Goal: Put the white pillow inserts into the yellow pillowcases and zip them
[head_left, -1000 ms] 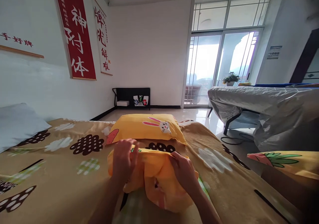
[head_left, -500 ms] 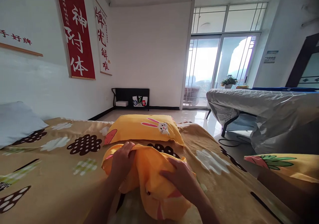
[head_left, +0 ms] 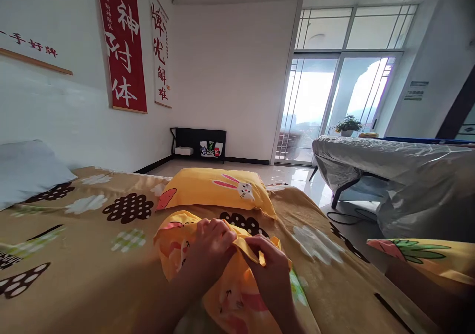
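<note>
A loose yellow pillowcase [head_left: 230,299] with rabbit prints lies bunched up on the bed in front of me. My left hand [head_left: 215,240] is closed on its gathered upper edge near the middle. Just to the right, my right hand [head_left: 269,257] pinches a fold of the same edge between thumb and fingers. The two hands are close together, with a short strip of cloth between them. Behind the pillowcase lies a plump yellow pillow [head_left: 208,188] with a white rabbit and a carrot print.
A patterned brown blanket [head_left: 85,245] covers the bed. A pale pillow [head_left: 33,170] lies at the left; another yellow piece with a carrot print [head_left: 426,252] is at the right. Beyond stand a plastic-covered table [head_left: 356,151] and a low black shelf [head_left: 185,138].
My left hand has moved right along the pillowcase edge towards my right hand. Both hands now grip the edge close together, and the cloth has bunched up. The view has shifted slightly.
</note>
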The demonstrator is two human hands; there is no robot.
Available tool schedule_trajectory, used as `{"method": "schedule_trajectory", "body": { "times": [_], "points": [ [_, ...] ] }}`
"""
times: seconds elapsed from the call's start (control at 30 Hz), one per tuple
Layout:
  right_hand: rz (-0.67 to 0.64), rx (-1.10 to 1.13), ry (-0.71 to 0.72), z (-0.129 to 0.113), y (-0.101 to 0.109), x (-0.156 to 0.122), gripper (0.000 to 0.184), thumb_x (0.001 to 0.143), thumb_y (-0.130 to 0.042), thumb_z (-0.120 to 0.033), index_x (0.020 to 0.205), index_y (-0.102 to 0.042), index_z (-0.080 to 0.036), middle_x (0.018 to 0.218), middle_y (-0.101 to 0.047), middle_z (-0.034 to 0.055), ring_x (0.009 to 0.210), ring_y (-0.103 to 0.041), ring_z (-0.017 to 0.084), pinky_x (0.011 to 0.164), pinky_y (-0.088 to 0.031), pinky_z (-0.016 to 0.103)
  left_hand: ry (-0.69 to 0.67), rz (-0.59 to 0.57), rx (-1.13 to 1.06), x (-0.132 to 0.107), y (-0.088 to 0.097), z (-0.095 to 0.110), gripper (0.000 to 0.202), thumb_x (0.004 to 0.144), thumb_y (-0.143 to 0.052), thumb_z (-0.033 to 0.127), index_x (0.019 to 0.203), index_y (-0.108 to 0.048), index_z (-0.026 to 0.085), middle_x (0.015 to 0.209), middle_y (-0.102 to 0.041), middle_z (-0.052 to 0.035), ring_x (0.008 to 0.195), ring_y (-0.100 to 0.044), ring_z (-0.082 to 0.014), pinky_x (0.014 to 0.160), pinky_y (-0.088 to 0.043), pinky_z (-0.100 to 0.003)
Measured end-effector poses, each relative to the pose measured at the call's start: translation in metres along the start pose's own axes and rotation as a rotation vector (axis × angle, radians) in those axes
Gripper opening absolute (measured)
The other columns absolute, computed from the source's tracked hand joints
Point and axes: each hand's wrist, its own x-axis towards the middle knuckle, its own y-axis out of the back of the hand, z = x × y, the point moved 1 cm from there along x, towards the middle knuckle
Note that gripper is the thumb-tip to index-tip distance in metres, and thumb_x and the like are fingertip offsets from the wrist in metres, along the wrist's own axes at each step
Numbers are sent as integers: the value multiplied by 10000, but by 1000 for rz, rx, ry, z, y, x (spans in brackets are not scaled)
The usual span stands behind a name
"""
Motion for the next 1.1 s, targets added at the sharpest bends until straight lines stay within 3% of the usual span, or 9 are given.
{"method": "schedule_trajectory", "body": {
  "times": [0.07,0.27,0.4,0.5,0.6,0.73,0.8,0.93,1.1],
  "points": [
    [12,-3,9,-3,-6,-1,142,784,-643,-336,742,-638,-201,662,-605,-16,594,-531,120,551,-432,203,5,36,12,0,-3,-6,142,909,-456,160,810,-550,197,768,-588,-8,778,-530,-177,810,-371,-366],
    [-87,-82,-116,11,-28,-6,275,682,-673,-239,944,-595,-211,881,-649,7,744,-565,155,660,-453,238,51,220,52,-1,5,-25,136,890,-455,113,787,-524,170,688,-534,-2,679,-461,-152,670,-352,-291],
    [-359,-228,-245,16,-38,-13,96,656,-613,-157,737,-590,-204,740,-636,-17,706,-537,152,637,-379,235,155,408,53,-1,18,-33,244,887,-517,145,653,-453,173,585,-447,29,584,-414,-116,602,-343,-253],
    [-587,-331,-151,17,-40,-17,50,672,-598,-163,700,-602,-204,753,-661,-24,734,-552,150,718,-338,259,301,516,15,-4,28,-44,238,878,-562,226,652,-507,175,581,-474,32,564,-442,-105,571,-364,-226],
    [-697,-444,-114,25,-35,-16,47,698,-612,-236,676,-607,-195,756,-669,-2,734,-559,158,751,-315,280,524,611,-3,-11,41,-59,228,839,-592,328,671,-570,175,579,-507,27,547,-467,-108,525,-366,-217],
    [-641,-623,-136,47,-18,-4,131,706,-539,-161,751,-653,-205,808,-694,28,793,-576,184,793,-293,305,872,742,-13,-21,64,-79,295,777,-616,439,676,-596,163,575,-513,20,546,-468,-117,525,-362,-234],
    [-585,-694,-172,58,-9,5,219,682,-491,-101,771,-660,-208,843,-704,34,822,-586,188,805,-280,313,966,827,-62,-26,76,-87,302,757,-628,451,684,-594,160,576,-491,27,556,-448,-112,518,-352,-230],
    [-453,-740,-254,76,6,20,261,675,-440,-66,738,-649,-210,844,-702,15,858,-603,177,825,-253,324,981,895,-199,-31,88,-96,299,711,-673,425,634,-566,156,553,-407,43,550,-373,-87,481,-305,-211],
    [-337,-802,-284,108,15,26,302,757,-438,-108,862,-691,-235,982,-685,33,967,-584,189,843,-240,336,1036,961,-584,-32,87,-100,322,574,-785,392,719,-641,143,578,-478,39,531,-419,-89,446,-345,-215]
  ]
}}
